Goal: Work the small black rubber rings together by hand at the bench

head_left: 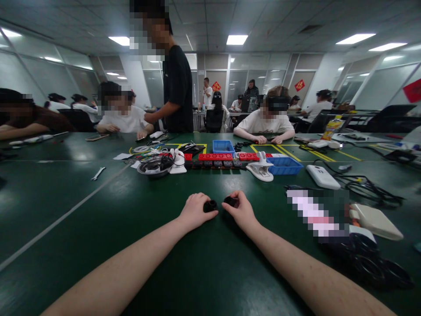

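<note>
In the middle of the green table, my left hand [196, 210] is closed around a small black ring-shaped part [211, 205] with a round opening on top. Just to its right, my right hand [242, 209] grips a second small black part [231, 201] between thumb and fingers. A narrow gap separates the two parts. Both sit at or very near the tabletop; whether they touch it I cannot tell. My fingers hide much of each one.
Beyond my hands stand a red and black strip [215, 157], a white clamp [262, 167], a blue bin [285, 166] and a bowl of black cables [154, 166]. A wrench [98, 174] lies left. At right are a white power bank [322, 177] and black rings [368, 265]. People sit opposite.
</note>
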Demonstrator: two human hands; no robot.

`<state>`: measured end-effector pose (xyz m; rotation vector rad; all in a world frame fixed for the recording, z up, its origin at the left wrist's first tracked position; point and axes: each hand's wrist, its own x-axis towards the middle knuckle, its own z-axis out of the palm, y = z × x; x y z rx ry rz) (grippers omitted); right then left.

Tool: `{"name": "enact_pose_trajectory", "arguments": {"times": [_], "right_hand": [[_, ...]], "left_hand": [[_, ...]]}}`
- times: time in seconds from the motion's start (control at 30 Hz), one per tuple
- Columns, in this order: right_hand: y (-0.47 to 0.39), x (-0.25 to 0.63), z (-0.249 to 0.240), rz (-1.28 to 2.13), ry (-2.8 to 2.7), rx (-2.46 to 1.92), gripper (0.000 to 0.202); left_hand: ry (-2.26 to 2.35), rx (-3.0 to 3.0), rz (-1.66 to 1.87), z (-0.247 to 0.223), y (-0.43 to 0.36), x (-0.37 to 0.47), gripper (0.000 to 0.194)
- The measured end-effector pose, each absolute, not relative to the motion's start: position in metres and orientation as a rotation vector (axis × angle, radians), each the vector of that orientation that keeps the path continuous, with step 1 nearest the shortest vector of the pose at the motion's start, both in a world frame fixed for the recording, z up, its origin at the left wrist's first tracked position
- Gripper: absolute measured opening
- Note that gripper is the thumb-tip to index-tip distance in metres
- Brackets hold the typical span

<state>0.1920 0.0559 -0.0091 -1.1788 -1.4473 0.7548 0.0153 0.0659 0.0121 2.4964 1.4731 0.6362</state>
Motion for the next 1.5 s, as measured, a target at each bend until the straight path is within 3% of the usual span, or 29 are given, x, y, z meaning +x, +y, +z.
{"name": "enact_pose_trajectory", "arguments": {"times": [0.4, 0.6, 0.7, 0.83, 0.9, 1.17, 1.33, 1.5], "right_hand": [[0.049, 0.193, -0.001, 0.552, -1.732, -1.358, 0.021], [0.048, 0.192, -0.003, 0.506, -1.818, -1.387, 0.028], [0.047, 0.192, -0.003, 0.466, -1.798, -1.387, 0.032], [0.049, 0.194, -0.004, 0.429, -1.763, -1.386, 0.032], [0.048, 0.196, -0.003, 0.413, -1.755, -1.385, 0.031], [0.032, 0.182, 0.022, 0.114, -2.067, -1.203, 0.028], [0.039, 0.156, 0.033, -0.107, -2.268, -1.300, 0.039], [0.053, 0.142, 0.035, -0.199, -2.361, -1.390, 0.012]], "left_hand": [[1.486, 2.451, 0.608, 0.011, 0.068, 0.016, 0.034], [1.483, 2.477, 0.576, 0.012, 0.067, 0.016, 0.037], [1.499, 2.469, 0.529, 0.012, 0.065, 0.017, 0.050], [1.562, 2.475, 0.326, 0.009, 0.067, 0.016, 0.092], [1.555, 2.487, 0.160, 0.007, 0.070, 0.013, 0.104], [1.376, 2.502, -0.159, 0.012, 0.083, -0.007, 0.108], [1.268, 2.517, -0.205, 0.021, 0.086, -0.018, 0.111], [1.586, 2.378, -0.267, 0.021, 0.090, -0.026, 0.116]]}}
